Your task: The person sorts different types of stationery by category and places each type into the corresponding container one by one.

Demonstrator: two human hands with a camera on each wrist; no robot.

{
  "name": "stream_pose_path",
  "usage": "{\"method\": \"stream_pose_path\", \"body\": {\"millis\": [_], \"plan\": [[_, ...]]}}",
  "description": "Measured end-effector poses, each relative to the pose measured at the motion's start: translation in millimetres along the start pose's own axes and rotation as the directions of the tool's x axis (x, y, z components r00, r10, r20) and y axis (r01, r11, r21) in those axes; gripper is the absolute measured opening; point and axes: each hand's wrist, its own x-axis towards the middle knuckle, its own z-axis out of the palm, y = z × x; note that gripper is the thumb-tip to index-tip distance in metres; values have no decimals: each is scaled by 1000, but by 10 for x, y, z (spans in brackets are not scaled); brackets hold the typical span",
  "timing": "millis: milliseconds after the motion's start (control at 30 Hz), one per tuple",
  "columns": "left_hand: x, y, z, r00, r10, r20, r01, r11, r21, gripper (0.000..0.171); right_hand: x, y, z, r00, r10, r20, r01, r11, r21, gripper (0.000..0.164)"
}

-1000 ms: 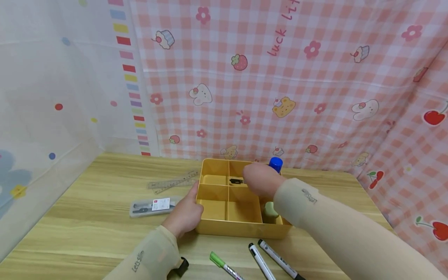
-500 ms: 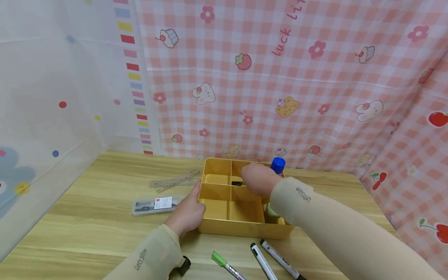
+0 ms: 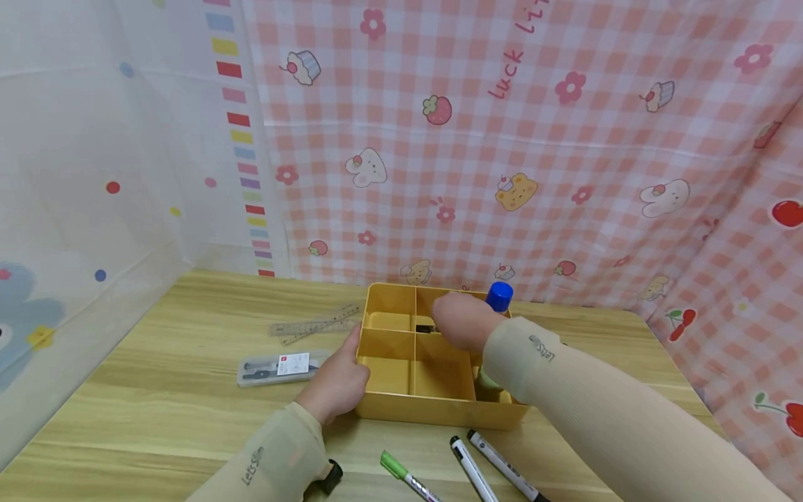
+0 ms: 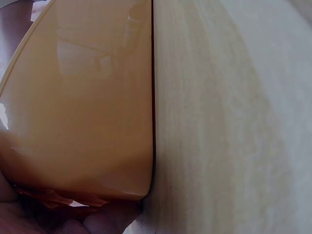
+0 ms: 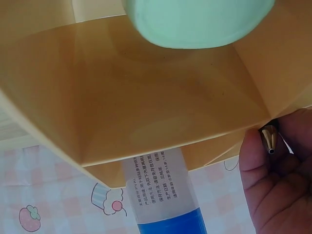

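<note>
A yellow divided organizer box [image 3: 439, 411] stands on the table. My left hand [image 3: 335, 383] grips its left wall near the front corner, with the thumb at the rim and fingers along the outside. My right hand [image 3: 467, 321] is over the back middle compartment and pinches a black pen with a gold conical tip [image 5: 269, 139]. Much of the pen is hidden by the hand. Just right of that hand, a glue bottle with a blue cap [image 3: 500, 296] stands at the back right. A pale green rounded object [image 5: 195, 24] sits in the front right compartment, partly behind the right sleeve.
Left of the box lie clear rulers [image 3: 314, 324] and a compass set in a clear case [image 3: 276, 368]. In front are a green-capped marker [image 3: 392, 464] and two black-capped markers [image 3: 470, 468]. A black object [image 3: 332, 477] shows beside the left sleeve. Patterned cloth [image 3: 401, 139] hangs behind.
The view has shifted slightly. My right hand has moved a little left and down against the box, and the right sleeve now covers more of the pale green object. My left hand keeps its grip.
</note>
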Motion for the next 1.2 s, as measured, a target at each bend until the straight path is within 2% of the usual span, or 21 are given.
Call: {"method": "stream_pose_path", "body": {"millis": [367, 833, 1200], "plan": [[-13, 18, 2, 1000, 10, -3, -10, 1000, -11, 87, 24, 19, 20, 1000, 27, 7, -27, 999, 28, 11], [-15, 13, 7, 1000, 13, -2, -13, 1000, -16, 86, -25, 28, 10, 1000, 24, -6, -23, 997, 70, 18], [-16, 18, 3, 1000, 11, 0, -11, 1000, -22, 88, -177, 76, -4, 996, -66, -59, 62, 996, -71, 28]]}}
